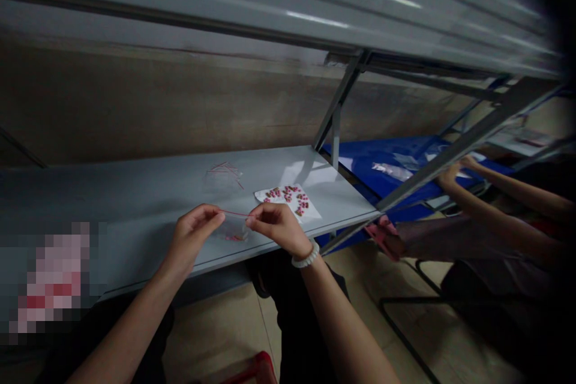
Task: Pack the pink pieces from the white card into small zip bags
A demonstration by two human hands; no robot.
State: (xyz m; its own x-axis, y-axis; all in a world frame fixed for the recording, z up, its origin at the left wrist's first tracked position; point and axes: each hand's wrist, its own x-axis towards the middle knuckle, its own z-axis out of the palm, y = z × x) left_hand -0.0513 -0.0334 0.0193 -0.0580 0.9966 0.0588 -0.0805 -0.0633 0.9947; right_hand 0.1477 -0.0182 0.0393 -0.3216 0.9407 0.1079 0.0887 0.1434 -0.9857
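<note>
My left hand point(195, 234) and my right hand point(276, 228) pinch the two ends of a thin red elastic thread point(236, 214), stretched taut between them above a grey metal table point(135, 210). Just below the thread lies a small clear plastic bag point(234, 231) with something red inside, partly hidden by my hands. Beyond my right hand is a white sheet point(288, 201) dotted with small pink-red pieces. A loose bundle of thin red threads point(225, 173) lies farther back on the table. A white beaded bracelet point(306, 256) circles my right wrist.
A grey metal shelf point(270, 6) on angled struts point(337, 108) overhangs the table, with a wall behind. To the right, a co-worker's arms point(495, 210) reach over a blue-covered table point(382, 168). A pixelated patch point(49, 282) covers the lower left. A red object point(254, 370) sits on the tiled floor.
</note>
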